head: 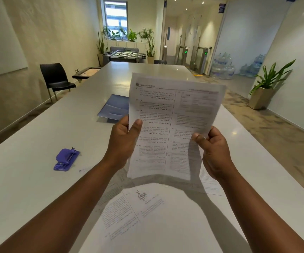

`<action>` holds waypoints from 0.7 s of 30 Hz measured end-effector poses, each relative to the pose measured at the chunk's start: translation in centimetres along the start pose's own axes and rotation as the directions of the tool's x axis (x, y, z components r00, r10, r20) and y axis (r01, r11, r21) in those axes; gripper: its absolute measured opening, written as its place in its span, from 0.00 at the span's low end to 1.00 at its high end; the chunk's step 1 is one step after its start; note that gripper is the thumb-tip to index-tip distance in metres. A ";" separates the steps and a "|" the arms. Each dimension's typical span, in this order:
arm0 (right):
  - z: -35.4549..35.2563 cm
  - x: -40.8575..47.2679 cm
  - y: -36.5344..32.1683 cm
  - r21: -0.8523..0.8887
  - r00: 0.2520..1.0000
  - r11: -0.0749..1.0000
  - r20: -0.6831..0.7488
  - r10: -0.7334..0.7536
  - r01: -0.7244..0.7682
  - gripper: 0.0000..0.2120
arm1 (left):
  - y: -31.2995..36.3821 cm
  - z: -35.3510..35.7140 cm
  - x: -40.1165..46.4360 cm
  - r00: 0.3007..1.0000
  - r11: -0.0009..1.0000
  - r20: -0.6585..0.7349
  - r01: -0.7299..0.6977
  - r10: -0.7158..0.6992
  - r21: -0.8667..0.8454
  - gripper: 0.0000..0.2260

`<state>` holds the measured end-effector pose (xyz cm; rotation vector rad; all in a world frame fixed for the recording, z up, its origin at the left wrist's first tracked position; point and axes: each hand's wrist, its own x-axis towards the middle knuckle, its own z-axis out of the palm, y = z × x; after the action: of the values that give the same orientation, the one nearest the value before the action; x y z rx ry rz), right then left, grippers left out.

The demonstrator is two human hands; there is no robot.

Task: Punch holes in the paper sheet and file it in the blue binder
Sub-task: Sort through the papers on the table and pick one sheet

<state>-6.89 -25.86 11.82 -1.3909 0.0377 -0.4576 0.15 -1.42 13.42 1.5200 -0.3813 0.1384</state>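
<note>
1. Loose printed pages (pixel 147 207) lie flat on the white table (pixel 29 179), closest to the person and right under both forearms.
2. Above them, the left hand (pixel 124 143) pinches the paper sheet (pixel 171 125) at its left edge, thumb on the printed face and the other fingers behind it. The right hand (pixel 215 152) pinches the lower right edge in the same way, thumb pressed on the front.
3. Between the two sets of fingers the sheet is held up off the table, nearly upright, its top leaning away and bowing a little.
4. It looks light, thin and floppy; I judge it would sag or crease if held by one corner only, so a hold along both side edges, as now, suits it. For punching, the left margin should go in square, with the fingers clear of that edge.
5. Off to the left of the left fingers, well apart, a purple hole punch (pixel 66 159) sits on the table, untouched.
6. Beyond the fingers, partly hidden behind the sheet, the blue binder (pixel 113 108) lies flat on the table.
</note>
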 end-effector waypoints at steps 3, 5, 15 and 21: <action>0.0 0.1 0.5 0.029 0.999 1.000 0.044 -0.013 0.012 0.17 | -0.5 0.1 -0.1 0.999 0.995 0.000 0.034 -0.034 -0.099 0.06; -0.1 -0.2 1.4 -0.024 0.997 1.000 0.077 0.002 0.000 0.17 | -1.5 0.2 -0.5 0.997 0.993 0.011 0.071 -0.070 -0.099 0.06; 1.0 -0.3 0.7 -0.180 0.999 0.983 0.047 -0.025 0.034 0.06 | -2.1 0.2 -1.2 0.993 0.999 -0.122 -0.001 -0.004 -0.037 0.09; 1.6 -0.7 2.6 -0.295 0.998 0.954 0.025 0.057 -0.047 0.07 | -4.7 0.8 -2.0 0.978 0.984 -0.107 0.172 -0.177 -0.054 0.06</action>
<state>-6.31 -23.89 9.44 -1.6866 0.1188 -0.3955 -0.33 -2.15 8.35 1.4870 -0.1603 0.0756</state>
